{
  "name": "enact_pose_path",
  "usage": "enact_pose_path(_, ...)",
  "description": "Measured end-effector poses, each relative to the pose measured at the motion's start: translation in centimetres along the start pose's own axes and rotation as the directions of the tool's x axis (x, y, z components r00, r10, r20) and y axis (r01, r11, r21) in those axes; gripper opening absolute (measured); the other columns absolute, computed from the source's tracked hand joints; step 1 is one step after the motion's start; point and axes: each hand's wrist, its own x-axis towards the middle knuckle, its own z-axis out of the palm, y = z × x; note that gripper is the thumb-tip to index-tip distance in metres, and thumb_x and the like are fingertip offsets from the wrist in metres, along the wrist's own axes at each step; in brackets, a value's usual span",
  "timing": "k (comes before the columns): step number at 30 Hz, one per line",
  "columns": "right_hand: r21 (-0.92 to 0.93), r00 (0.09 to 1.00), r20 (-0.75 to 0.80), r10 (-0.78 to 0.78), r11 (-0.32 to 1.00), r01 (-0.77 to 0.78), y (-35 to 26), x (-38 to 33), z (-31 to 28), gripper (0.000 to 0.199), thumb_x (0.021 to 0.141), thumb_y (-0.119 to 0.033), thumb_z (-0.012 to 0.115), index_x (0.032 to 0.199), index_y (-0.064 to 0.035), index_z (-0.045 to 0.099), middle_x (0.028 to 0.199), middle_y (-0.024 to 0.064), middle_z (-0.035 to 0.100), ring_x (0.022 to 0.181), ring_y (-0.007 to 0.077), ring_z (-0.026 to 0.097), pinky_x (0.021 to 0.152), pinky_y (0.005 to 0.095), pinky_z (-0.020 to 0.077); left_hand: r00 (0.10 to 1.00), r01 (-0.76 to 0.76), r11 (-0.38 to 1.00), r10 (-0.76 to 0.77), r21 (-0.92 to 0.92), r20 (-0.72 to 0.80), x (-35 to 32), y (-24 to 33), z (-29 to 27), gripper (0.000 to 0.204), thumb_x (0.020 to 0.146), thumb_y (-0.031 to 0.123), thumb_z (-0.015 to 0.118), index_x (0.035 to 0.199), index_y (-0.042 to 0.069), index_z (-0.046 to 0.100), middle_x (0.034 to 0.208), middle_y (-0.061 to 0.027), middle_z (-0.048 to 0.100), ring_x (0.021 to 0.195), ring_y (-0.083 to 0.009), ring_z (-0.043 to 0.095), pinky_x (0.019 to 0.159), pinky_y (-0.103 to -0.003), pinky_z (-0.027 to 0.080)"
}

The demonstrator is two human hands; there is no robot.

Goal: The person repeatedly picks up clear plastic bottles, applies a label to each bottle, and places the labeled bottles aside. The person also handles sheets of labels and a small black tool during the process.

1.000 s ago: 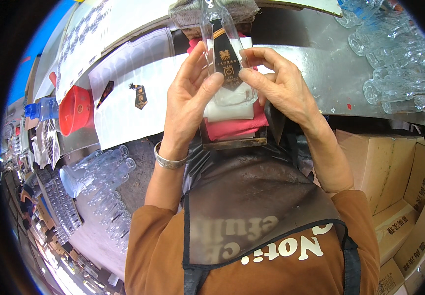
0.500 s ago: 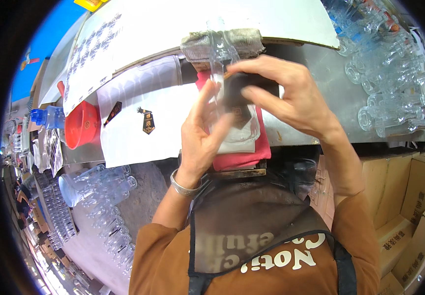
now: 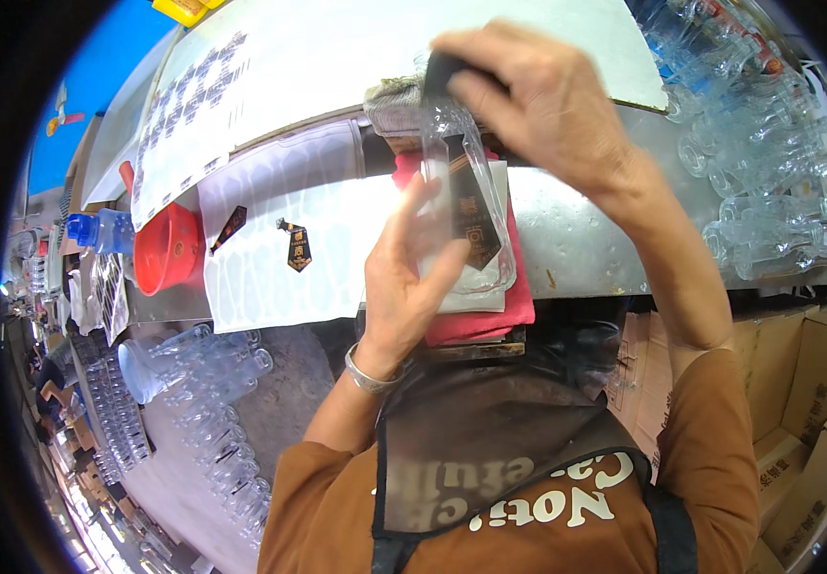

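Note:
My left hand (image 3: pixel 411 277) grips a clear glass bottle (image 3: pixel 466 206) by its side, holding it flat over a red cloth (image 3: pixel 490 320) and a white sheet. A dark tie-shaped label (image 3: pixel 474 212) sits on the bottle's face. My right hand (image 3: pixel 538 105) is above the bottle's neck, its fingers closed on a small dark pad (image 3: pixel 442 69) pressed at the top of the bottle. A grey folded rag (image 3: pixel 396 107) lies just behind the bottle.
Two loose dark labels (image 3: pixel 297 244) lie on a white backing sheet (image 3: pixel 270 258). A red bowl (image 3: pixel 166 249) stands at the left. Clear empty bottles lie piled at the right (image 3: pixel 767 191) and lower left (image 3: pixel 193 373). Cardboard boxes (image 3: pixel 796 383) stand under the bench.
My right hand has left the bottle's label and moved up to its neck with the dark pad. The left hand stays on the bottle, which now lies lower on the red cloth.

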Motion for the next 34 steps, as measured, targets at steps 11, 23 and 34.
enact_pose_path(11, 0.694, 0.904, 0.23, 0.36, 0.591, -0.412, -2.0, -7.6, -2.4, 0.023, 0.097, -0.008, 0.056, 0.115, -0.0002, 0.066, 0.091, 0.003, 0.068, 0.085, 0.0115, 0.065, 0.079, 0.0256, 0.0516, 0.985, 0.147, 0.989, -0.149, -0.035, -0.084, 6.4, 2.1, -1.1, 0.051, 0.105, 0.039, 0.053, 0.127, -0.006, 0.053, 0.118, -0.0166, 0.066, 0.106, -0.0183, 0.065, 0.086, -0.028, 0.053)
enact_pose_path(23, 0.528, 0.755, 0.38, 0.534, 0.544, -0.652, 1.4, -5.1, 3.1, 0.058, 0.101, -0.05, 0.054, 0.091, 0.0029, 0.075, 0.085, 0.009, 0.072, 0.079, 0.0162, 0.064, 0.077, 0.0303, 0.0505, 0.969, 0.128, 0.991, -0.135, -0.049, -0.205, 7.9, -0.5, 1.3, 0.05, 0.105, 0.046, 0.052, 0.107, -0.004, 0.057, 0.086, -0.0053, 0.061, 0.076, -0.0094, 0.057, 0.068, -0.024, 0.05)
enact_pose_path(34, 0.295, 0.748, 0.381, 0.544, 0.695, -0.656, 0.3, -3.1, 2.8, 0.058, 0.093, -0.057, 0.054, 0.071, -0.0078, 0.076, 0.062, 0.014, 0.067, 0.064, 0.0322, 0.068, 0.068, 0.0381, 0.0533, 0.978, 0.152, 0.986, -0.142, 0.06, -0.151, 7.9, -1.0, 1.2, 0.056, 0.105, 0.053, 0.046, 0.088, 0.001, 0.059, 0.076, -0.0001, 0.049, 0.072, -0.0093, 0.044, 0.064, -0.026, 0.041)
